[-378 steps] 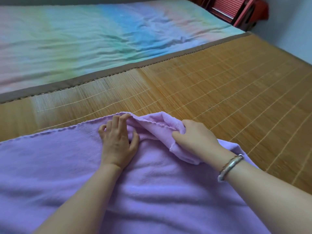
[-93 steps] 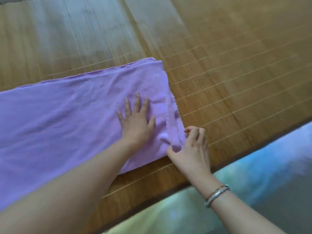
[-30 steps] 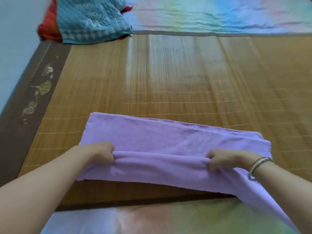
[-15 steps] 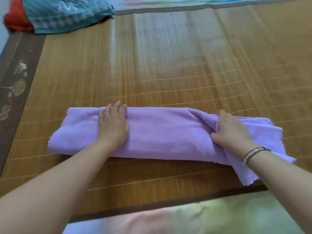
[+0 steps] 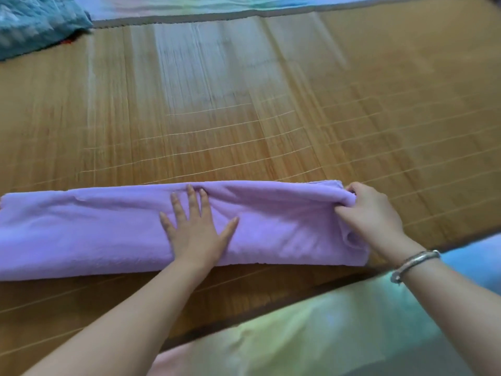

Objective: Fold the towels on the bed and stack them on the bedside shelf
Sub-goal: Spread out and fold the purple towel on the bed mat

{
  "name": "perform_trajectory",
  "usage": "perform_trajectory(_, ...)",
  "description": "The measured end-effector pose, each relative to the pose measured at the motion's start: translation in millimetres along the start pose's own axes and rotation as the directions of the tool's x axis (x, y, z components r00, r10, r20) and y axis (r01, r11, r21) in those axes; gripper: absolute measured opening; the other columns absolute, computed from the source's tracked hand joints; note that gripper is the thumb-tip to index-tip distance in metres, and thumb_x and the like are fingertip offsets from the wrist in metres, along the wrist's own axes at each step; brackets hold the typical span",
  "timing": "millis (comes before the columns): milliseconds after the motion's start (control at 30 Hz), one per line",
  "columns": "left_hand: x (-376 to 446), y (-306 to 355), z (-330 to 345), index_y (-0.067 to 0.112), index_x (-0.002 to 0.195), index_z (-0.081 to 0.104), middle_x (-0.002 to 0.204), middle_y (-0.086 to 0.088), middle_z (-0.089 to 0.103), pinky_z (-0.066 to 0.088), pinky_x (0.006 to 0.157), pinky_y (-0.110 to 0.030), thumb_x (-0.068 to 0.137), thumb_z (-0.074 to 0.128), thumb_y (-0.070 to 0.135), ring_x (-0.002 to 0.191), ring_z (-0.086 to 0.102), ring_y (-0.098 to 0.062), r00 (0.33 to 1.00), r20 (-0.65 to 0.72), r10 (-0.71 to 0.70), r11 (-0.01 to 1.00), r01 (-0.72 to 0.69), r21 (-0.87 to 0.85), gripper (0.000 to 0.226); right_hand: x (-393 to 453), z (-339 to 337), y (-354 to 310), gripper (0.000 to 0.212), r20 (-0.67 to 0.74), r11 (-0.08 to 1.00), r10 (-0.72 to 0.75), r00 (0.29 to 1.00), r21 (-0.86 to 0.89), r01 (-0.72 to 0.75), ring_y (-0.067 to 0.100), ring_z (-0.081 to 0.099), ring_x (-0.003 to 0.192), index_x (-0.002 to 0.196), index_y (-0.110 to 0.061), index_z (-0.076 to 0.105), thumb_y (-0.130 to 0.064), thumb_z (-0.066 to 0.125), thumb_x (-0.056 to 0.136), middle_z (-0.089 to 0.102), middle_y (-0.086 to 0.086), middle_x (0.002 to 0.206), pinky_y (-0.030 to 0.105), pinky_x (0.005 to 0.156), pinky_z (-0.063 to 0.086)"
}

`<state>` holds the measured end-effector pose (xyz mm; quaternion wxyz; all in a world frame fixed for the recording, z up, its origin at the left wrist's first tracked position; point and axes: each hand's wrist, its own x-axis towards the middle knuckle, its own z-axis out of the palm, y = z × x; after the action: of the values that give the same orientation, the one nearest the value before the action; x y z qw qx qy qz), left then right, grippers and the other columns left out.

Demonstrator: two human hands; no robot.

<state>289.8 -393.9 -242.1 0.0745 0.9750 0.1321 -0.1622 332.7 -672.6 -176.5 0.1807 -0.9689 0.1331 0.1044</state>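
Now left hand lies flat, spread on purple towel; right hand pinches its end.

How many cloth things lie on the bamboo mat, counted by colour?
Purple: 1, the towel under the left hand and right hand.
Teal: 1, the cloth at the mat's far corner.
Total: 2

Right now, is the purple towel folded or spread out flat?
Folded. The purple towel lies as a long narrow band on the bamboo mat, left hand flat on it, right hand pinching its end.
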Motion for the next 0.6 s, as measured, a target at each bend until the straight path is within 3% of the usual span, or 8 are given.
perform_trajectory(167, -13, 37, 3, 0.034, 0.151, -0.01, 0.159, 0.0, -0.02, -0.002, 0.114, -0.059, 0.085, 0.018, 0.074, 0.144, -0.018, -0.036, 0.996, -0.016, 0.085, 0.995, -0.086, -0.046, 0.082, 12, 13, 40, 0.033, -0.076, 0.942, 0.191, 0.979, 0.294, -0.161, 0.029, 0.059, 0.094, 0.108, -0.014, 0.052, -0.033, 0.062, 0.084, 0.062, 0.002, 0.095, 0.034, 0.074, 0.043)
perform_trajectory(300, -24, 65, 21, 0.039, 0.148, -0.014, 0.157, 0.003, -0.026, -0.005, 0.11, -0.063, 0.079, 0.005, 0.081, 0.143, -0.021, -0.037, 0.989, -0.008, 0.148, 0.989, -0.149, -0.015, 0.083, 1, 27, 65, 0.056, 0.102, 0.848, 0.32, 0.942, 0.412, -0.333, 0.027, 0.059, 0.102, 0.11, -0.007, 0.056, -0.054, 0.064, 0.081, 0.064, 0.008, 0.107, 0.037, 0.087, 0.046)
perform_trajectory(367, -25, 68, 26, 0.04, 0.148, -0.015, 0.156, 0.004, -0.027, -0.005, 0.11, -0.064, 0.073, -0.001, 0.082, 0.143, -0.022, -0.038, 0.991, -0.011, 0.133, 0.991, -0.133, 0.011, 0.087, -4, 28, 70, 0.064, 0.163, 0.84, 0.294, 0.942, 0.426, -0.336, 0.024, 0.061, 0.096, 0.105, -0.007, 0.061, -0.064, 0.065, 0.075, 0.065, 0.007, 0.103, 0.035, 0.082, 0.047)
perform_trajectory(500, -23, 70, 19, 0.047, 0.146, -0.012, 0.156, 0.004, -0.028, -0.008, 0.109, -0.064, 0.08, 0.015, 0.082, 0.142, -0.023, -0.039, 0.99, 0.055, 0.129, 0.991, -0.126, -0.049, 0.08, -14, 19, 67, 0.045, 0.275, 0.8, 0.201, 0.94, 0.507, -0.319, 0.014, 0.053, 0.067, 0.088, -0.01, 0.061, -0.053, 0.067, 0.079, 0.061, 0.001, 0.08, 0.025, 0.057, 0.035)
perform_trajectory(567, -24, 73, 12, 0.05, 0.146, -0.008, 0.156, 0.003, -0.028, -0.009, 0.109, -0.064, 0.084, 0.022, 0.076, 0.141, -0.024, -0.041, 0.984, 0.092, 0.151, 0.986, -0.144, -0.084, 0.074, -20, 20, 60, 0.037, 0.33, 0.798, 0.133, 0.935, 0.523, -0.298, 0.015, 0.054, 0.068, 0.081, -0.009, 0.061, -0.046, 0.069, 0.08, 0.061, 0.0, 0.076, 0.027, 0.059, 0.039)
perform_trajectory(600, -26, 75, 10, 0.051, 0.146, -0.005, 0.156, 0.003, -0.028, -0.009, 0.109, -0.064, 0.086, 0.024, 0.073, 0.141, -0.025, -0.042, 0.98, 0.105, 0.168, 0.983, -0.158, -0.098, 0.07, -21, 23, 58, 0.033, 0.35, 0.787, 0.13, 0.928, 0.532, -0.311, 0.016, 0.06, 0.077, 0.088, -0.009, 0.065, -0.04, 0.071, 0.081, 0.065, 0.0, 0.083, 0.029, 0.065, 0.046)
